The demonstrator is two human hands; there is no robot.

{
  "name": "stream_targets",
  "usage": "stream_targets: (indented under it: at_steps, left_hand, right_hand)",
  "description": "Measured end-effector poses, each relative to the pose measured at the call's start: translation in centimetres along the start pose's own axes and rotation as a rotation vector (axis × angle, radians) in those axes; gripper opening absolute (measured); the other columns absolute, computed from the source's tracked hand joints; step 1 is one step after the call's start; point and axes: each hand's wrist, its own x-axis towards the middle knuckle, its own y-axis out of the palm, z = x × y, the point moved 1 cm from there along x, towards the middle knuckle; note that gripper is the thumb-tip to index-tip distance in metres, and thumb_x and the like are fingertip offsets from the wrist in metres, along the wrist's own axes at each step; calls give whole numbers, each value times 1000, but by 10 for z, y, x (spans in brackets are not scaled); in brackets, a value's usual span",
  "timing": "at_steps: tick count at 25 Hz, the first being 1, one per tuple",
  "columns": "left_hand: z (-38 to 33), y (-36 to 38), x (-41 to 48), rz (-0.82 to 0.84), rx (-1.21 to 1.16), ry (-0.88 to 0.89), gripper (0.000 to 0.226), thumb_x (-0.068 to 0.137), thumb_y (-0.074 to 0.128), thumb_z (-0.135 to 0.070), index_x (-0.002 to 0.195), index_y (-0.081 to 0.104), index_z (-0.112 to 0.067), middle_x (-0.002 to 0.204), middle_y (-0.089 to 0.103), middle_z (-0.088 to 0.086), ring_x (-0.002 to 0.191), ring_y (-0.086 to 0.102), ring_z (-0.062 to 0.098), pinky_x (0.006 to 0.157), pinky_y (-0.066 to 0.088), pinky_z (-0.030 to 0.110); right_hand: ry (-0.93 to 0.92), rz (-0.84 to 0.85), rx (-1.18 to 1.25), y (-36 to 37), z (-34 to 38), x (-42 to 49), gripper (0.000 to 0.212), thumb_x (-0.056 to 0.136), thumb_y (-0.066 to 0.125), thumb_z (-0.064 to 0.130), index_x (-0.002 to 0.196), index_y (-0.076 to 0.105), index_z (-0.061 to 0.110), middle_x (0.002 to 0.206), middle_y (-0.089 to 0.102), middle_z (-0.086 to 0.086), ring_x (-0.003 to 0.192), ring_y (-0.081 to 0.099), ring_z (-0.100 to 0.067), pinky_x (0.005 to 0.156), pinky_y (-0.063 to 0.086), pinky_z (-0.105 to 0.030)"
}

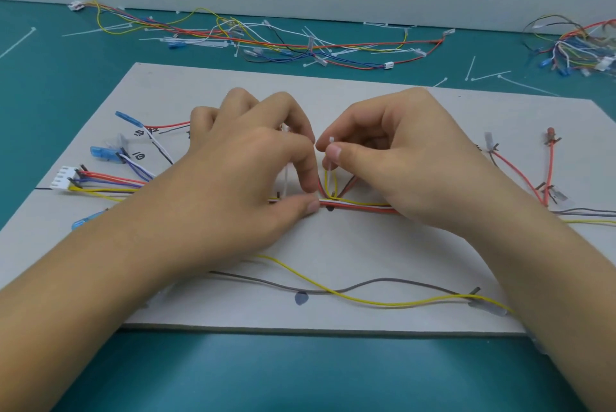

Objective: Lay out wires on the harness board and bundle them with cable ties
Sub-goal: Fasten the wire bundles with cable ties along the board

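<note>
At mid-frame, my right hand (400, 151) pinches a white tie (329, 161) between thumb and forefinger. The tie stands upright just left of that hand, its head at my fingertips and its tail running down to the bundle (356, 205). My left hand (253, 158), fingers curled, pinches the bundle of red, white and yellow wires just left of the tie, with the thumb lying along it. The bundle runs left to right across the middle of the grey board (333, 245) and passes under both hands. A white connector (63, 178) sits at the board's left edge. In the lower part of the frame, a yellow wire (383, 303) and a grey wire (363, 285) cross loosely on the board. Spare wires (266, 41) lie along the top of the frame on the teal table (300, 371).
</note>
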Motion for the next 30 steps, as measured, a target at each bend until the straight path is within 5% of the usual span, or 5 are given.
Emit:
stream_targets:
  at_steps: [5, 7, 10, 19, 30]
  left_hand:
    - [-2, -26, -6, -299, -63, 43, 10, 78, 75, -37, 82, 66, -34, 107, 58, -4, 106, 52, 27, 90, 42, 58]
    - [-5, -34, -9, -369, -85, 84, 9, 83, 74, -31, 84, 65, -31, 96, 55, -3, 97, 55, 24, 86, 44, 50]
    - [-17, -30, -13, -167, -143, 198, 8, 83, 76, -29, 79, 70, -26, 75, 54, -12, 68, 51, 9, 68, 40, 22]
    - [-13, -6, -10, 120, 124, 80, 37, 71, 58, -72, 77, 76, -40, 77, 62, -24, 82, 48, 9, 79, 26, 42]
    - [-20, -14, -12, 215, -16, 62, 29, 73, 57, -35, 87, 82, -32, 68, 70, -17, 60, 50, 8, 71, 37, 26]
  right_hand:
    - [-8, 49, -56, -2, 1, -1, 13, 92, 71, 10, 88, 79, 20, 77, 76, 4, 76, 72, -20, 72, 59, -37]
    - [-11, 53, -62, -2, 1, -1, 13, 92, 71, 10, 88, 79, 20, 78, 76, 3, 77, 72, -20, 74, 60, -38]
    - [-22, 67, -58, -1, 0, -1, 12, 91, 70, 9, 89, 79, 18, 77, 75, 1, 75, 71, -19, 71, 57, -38]
    - [-19, 60, -75, 0, -2, 0, 12, 92, 70, 13, 88, 78, 21, 76, 75, 4, 74, 71, -21, 73, 60, -40]
    - [-23, 66, -107, -2, -1, -1, 11, 91, 70, 14, 88, 77, 21, 73, 74, 6, 71, 69, -20, 66, 57, -32]
